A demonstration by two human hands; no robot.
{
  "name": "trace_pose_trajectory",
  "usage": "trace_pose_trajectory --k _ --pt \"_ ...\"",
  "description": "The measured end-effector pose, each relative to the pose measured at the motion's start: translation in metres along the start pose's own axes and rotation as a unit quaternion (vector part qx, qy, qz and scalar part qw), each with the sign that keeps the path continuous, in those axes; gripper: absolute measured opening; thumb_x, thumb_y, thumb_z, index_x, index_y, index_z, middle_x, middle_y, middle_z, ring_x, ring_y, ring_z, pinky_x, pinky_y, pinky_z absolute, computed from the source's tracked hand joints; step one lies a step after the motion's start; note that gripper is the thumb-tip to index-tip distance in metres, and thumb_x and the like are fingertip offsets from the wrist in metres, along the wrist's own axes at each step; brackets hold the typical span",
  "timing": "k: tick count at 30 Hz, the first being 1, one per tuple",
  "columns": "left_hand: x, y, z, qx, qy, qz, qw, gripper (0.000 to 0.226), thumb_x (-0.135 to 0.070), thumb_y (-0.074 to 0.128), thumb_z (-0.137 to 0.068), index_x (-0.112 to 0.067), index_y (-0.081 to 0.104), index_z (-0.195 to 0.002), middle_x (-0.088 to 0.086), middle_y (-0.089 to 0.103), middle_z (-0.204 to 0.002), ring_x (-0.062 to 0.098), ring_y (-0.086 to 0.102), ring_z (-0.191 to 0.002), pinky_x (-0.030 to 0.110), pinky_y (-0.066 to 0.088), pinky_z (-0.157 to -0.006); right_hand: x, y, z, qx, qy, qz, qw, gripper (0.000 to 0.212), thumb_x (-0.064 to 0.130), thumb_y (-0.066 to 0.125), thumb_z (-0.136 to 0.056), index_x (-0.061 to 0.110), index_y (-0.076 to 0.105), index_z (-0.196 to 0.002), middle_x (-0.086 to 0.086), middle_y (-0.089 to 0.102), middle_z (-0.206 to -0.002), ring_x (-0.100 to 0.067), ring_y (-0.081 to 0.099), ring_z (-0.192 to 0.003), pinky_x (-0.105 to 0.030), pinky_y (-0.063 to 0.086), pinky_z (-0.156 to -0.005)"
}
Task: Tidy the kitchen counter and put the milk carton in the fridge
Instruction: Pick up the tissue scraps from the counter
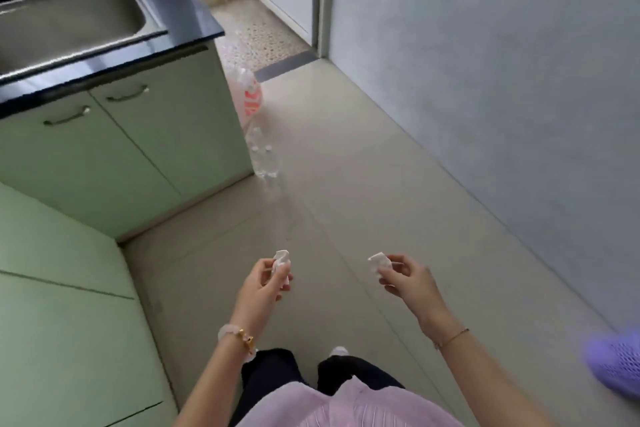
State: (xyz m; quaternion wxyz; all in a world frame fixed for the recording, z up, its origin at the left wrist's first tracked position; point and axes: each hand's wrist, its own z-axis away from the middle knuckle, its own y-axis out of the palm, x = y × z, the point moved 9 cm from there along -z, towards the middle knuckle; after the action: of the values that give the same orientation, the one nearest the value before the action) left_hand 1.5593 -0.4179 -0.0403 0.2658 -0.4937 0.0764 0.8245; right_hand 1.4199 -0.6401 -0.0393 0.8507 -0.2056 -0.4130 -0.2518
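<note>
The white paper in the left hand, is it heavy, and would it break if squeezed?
Probably very light: the left hand merely pinches the white paper. It looks crumpled already, so it would likely squash, not break. It seems soft and floppy, hardly slippery.

Both arms reach forward (wrists braceleted); left hand (266, 284) pinches a scrap (281, 259), right hand (408, 279) pinches another scrap (379, 262).

Crumpled white left scrap (281, 258) pinched in left hand (265, 284), right scrap (379, 262) in right hand (407, 279), apart
</note>
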Motion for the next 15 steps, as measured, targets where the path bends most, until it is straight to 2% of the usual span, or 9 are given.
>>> trace_pose_trajectory --k 7,12,15 --pt "-0.033 0.160 -0.020 0.173 0.027 -0.092 0.980 0.021 -0.027 0.049 -0.093 -0.010 0.055 -0.105 0.005 0.064 -0.092 0.019 0.061 -0.082 0.028 0.047 -0.072 -0.044 -0.143 0.030 -0.160 0.022 -0.107 0.981 0.016 0.015 0.067 -0.083 0.014 0.062 -0.098 -0.004 0.066 -0.085 -0.013 0.062 -0.070 -0.022 0.051 -0.070" --pt "-0.079 0.285 -0.046 0.298 0.066 -0.175 0.936 0.029 -0.032 0.050 -0.092 -0.008 0.054 -0.106 0.004 0.065 -0.090 0.019 0.062 -0.082 0.029 0.047 -0.073 -0.059 -0.237 0.047 -0.285 0.019 -0.203 0.937 0.009 0.016 0.066 -0.085 0.019 0.063 -0.092 -0.002 0.066 -0.084 -0.014 0.061 -0.072 -0.022 0.051 -0.069" --pt "-0.103 0.362 -0.060 0.361 0.075 -0.205 0.907 0.032 -0.039 0.053 -0.089 -0.010 0.055 -0.103 0.002 0.066 -0.088 0.019 0.062 -0.081 0.029 0.047 -0.072 -0.065 -0.289 0.048 -0.356 0.014 -0.257 0.898 0.009 0.016 0.067 -0.084 0.015 0.064 -0.092 -0.003 0.064 -0.079 -0.015 0.058 -0.070 -0.023 0.050 -0.070"
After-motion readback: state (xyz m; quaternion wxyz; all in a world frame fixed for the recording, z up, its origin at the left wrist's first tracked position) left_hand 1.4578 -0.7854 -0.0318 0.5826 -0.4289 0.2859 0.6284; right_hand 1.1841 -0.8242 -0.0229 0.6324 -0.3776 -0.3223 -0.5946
